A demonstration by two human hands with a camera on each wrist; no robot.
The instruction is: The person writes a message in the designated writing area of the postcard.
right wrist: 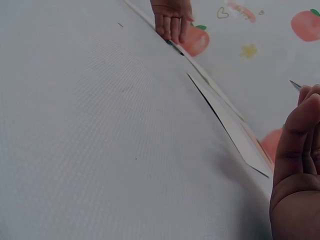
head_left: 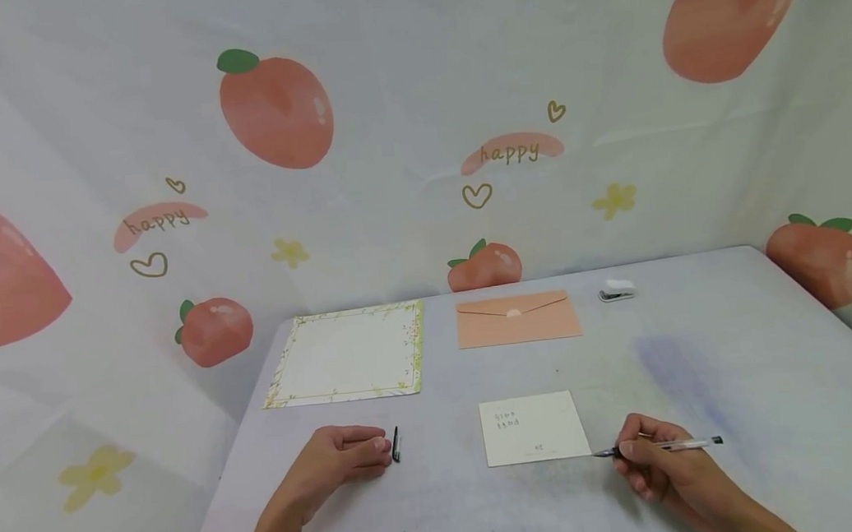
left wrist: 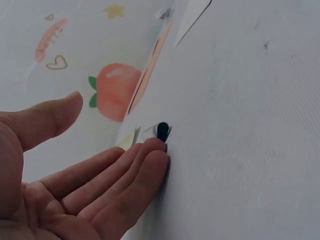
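Pen cap point(head_left: 395, 444) lies left of the small card point(head_left: 534, 428), touching the relaxed, flat fingers of the left hand point(head_left: 339, 460). Card bears two short handwritten lines (illegible), most of it blank, so writing looks barely begun. Right hand point(head_left: 658, 464) grips the pen point(head_left: 664, 446), tip at the card's right corner.

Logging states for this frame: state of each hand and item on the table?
Clear-barrelled black pen: uncapped, held by right hand.
Black pen cap: off, lying at the left hand fingertips.
Peach paper envelope: flap closed.
Small white card: flat, partly written.
Floral-bordered letter sheet: flat, blank.
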